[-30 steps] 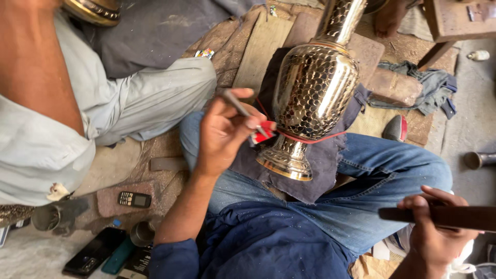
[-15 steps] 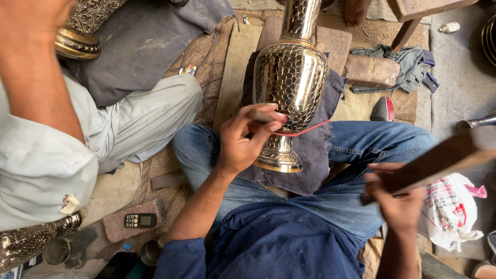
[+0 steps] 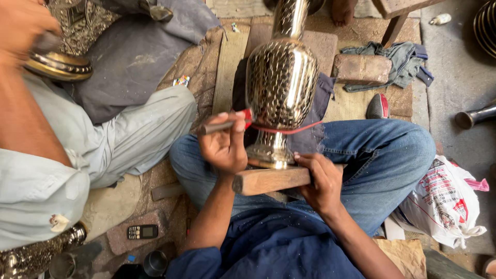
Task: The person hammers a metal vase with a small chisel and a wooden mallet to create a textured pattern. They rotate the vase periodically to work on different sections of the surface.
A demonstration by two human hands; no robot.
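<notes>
Two hands work a brass vase [image 3: 281,85] lying across the person's lap — left hand [image 3: 225,144] pinches a chisel [image 3: 219,125] against its body, right hand [image 3: 320,183] clasps a wooden mallet [image 3: 268,180]. Most of the belly looks dimpled already; the neck remains plain.

vase [image 3: 281,82]: shiny metal, silver and gold in colour, covered with small dents; the neck is smooth and bright
tool [image 3: 219,125]: a thin dull metal rod with a red plastic bit at the tip
block [image 3: 271,180]: plain brown wood, matt, a bit rough at the end
cloth under the vase [image 3: 320,93]: dark, soft, matt
trousers [image 3: 382,150]: blue denim cloth
bag [image 3: 444,201]: white woven plastic, crinkled, on the right
brick [image 3: 361,68]: rough and dusty
floor mat [image 3: 227,67]: coarse brown sacking
</notes>
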